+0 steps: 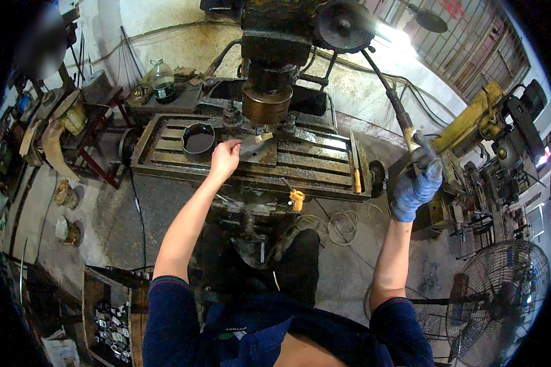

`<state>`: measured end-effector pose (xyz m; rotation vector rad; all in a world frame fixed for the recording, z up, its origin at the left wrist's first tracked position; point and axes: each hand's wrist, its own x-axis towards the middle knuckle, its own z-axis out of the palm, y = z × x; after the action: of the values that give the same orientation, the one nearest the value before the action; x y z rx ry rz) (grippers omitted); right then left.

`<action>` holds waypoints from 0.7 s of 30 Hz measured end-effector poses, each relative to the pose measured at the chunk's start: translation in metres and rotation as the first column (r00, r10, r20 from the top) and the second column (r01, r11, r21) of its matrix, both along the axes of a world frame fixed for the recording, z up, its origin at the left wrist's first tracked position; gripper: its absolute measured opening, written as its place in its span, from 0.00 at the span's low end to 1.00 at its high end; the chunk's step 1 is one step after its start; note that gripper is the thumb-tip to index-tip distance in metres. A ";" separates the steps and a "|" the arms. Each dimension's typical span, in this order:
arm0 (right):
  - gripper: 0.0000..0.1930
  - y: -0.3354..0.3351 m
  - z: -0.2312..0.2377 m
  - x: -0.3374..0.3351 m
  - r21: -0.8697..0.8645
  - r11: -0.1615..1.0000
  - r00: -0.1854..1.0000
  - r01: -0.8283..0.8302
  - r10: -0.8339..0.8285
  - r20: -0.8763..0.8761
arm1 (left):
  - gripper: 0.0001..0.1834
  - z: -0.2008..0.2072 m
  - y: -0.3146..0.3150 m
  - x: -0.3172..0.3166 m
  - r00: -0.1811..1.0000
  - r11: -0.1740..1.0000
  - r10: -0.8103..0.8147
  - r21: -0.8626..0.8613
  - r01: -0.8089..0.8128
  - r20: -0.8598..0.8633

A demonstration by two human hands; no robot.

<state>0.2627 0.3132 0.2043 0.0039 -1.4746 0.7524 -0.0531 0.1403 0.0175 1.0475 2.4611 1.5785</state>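
My bare left hand [225, 160] is closed, its fingertips pinching what looks like a small flat brush [263, 138]. The brush's pale end points right, below the machine's round spindle head [267, 103]. Just left of that hand, a round black pan [199, 140] of dark liquid rests on the slotted machine table [165, 158]. My right hand [417, 186], in a blue-grey glove, is raised at the right and wrapped round the grip of a long lever [398, 110]. That lever slants down from the hub [344, 25] of the drill or milling machine.
A yellow-handled tool [357, 177] lies at the table's right end. An orange-yellow fitting [297, 199] hangs at its front edge. A large fan [499, 303] stands at lower right, a wooden box of small metal parts [111, 324] at lower left. A bottle [163, 81] stands behind.
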 end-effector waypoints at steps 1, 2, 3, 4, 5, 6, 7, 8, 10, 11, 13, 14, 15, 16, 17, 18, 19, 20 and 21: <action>0.23 0.001 -0.002 0.000 -0.004 1.000 1.000 0.003 -0.003 -0.013 | 0.13 0.003 -0.002 0.003 1.000 1.000 -0.027 -0.005 0.027 0.015; 0.23 0.000 -0.004 -0.002 -0.010 1.000 1.000 0.004 -0.004 -0.026 | 0.13 0.005 -0.003 0.005 0.999 0.999 -0.028 -0.020 0.029 0.032; 0.23 0.000 -0.005 -0.003 -0.015 1.000 0.999 0.006 -0.006 -0.039 | 0.13 0.007 -0.004 0.007 0.998 0.999 -0.030 -0.035 0.031 0.048; 0.22 0.001 -0.007 -0.003 0.014 1.000 0.999 0.001 0.000 -0.039 | 0.13 0.008 -0.004 0.008 0.997 0.998 -0.032 -0.051 0.035 0.065; 0.21 0.002 -0.009 -0.005 0.043 0.999 0.999 -0.010 0.012 -0.040 | 0.13 0.004 -0.006 0.006 0.997 0.999 -0.040 -0.020 0.041 0.059; 0.21 0.002 -0.010 -0.007 0.072 0.997 0.999 -0.021 0.024 -0.040 | 0.14 -0.002 -0.006 0.003 0.997 0.999 -0.048 0.011 0.048 0.052; 0.21 0.001 -0.012 -0.008 0.049 0.998 0.999 -0.031 0.033 -0.040 | 0.14 -0.007 -0.007 0.000 0.997 0.998 -0.056 0.042 0.055 0.045; 0.21 0.001 -0.013 -0.007 0.027 0.999 0.999 -0.028 0.029 -0.038 | 0.14 -0.001 -0.007 0.004 0.992 0.996 -0.084 0.038 0.081 0.098; 0.21 0.003 -0.018 -0.003 0.005 1.000 1.000 -0.013 0.013 -0.027 | 0.14 0.011 -0.008 0.012 0.970 0.990 -0.138 0.031 0.134 0.202; 0.22 0.004 -0.020 -0.003 0.004 1.000 1.000 -0.011 0.012 -0.020 | 0.14 0.009 -0.010 0.010 0.972 0.990 -0.141 0.052 0.134 0.189; 0.22 0.001 -0.018 -0.006 0.009 1.000 0.999 -0.020 0.020 -0.029 | 0.14 0.002 -0.014 0.005 0.976 0.986 -0.148 0.094 0.134 0.161; 0.23 -0.002 -0.015 -0.007 0.015 1.000 0.999 -0.023 0.024 -0.044 | 0.14 0.004 -0.013 0.008 0.973 0.985 -0.151 0.108 0.134 0.173; 0.24 -0.003 -0.012 -0.007 0.022 0.999 0.998 -0.026 0.027 -0.059 | 0.15 0.007 -0.013 0.011 0.971 0.983 -0.155 0.122 0.134 0.184; 0.24 -0.002 -0.012 -0.006 0.026 0.999 0.998 -0.027 0.029 -0.057 | 0.15 0.009 -0.012 0.013 0.968 0.982 -0.159 0.136 0.133 0.195; 0.24 -0.001 -0.013 -0.006 0.029 0.999 0.998 -0.034 0.035 -0.058 | 0.15 0.006 -0.013 0.011 0.967 0.981 -0.163 0.140 0.137 0.197; 0.25 -0.001 -0.013 -0.006 0.032 0.999 0.997 -0.040 0.041 -0.059 | 0.15 0.002 -0.012 0.009 0.965 0.980 -0.168 0.144 0.141 0.200; 0.25 -0.002 -0.011 -0.007 0.022 0.999 0.997 -0.039 0.041 -0.073 | 0.15 -0.001 -0.012 0.007 0.964 0.978 -0.174 0.148 0.145 0.202; 0.25 -0.004 -0.009 -0.008 0.004 0.999 0.995 -0.033 0.033 -0.091 | 0.15 0.000 -0.012 0.006 0.966 0.980 -0.169 0.135 0.144 0.195; 0.24 -0.005 -0.007 -0.008 -0.012 1.000 0.994 -0.025 0.024 -0.108 | 0.15 0.001 -0.011 0.007 0.968 0.982 -0.165 0.122 0.143 0.188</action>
<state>0.2550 0.3087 0.1968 0.0518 -1.3684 0.7708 -0.0457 0.1293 0.0184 1.0136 2.1347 1.6916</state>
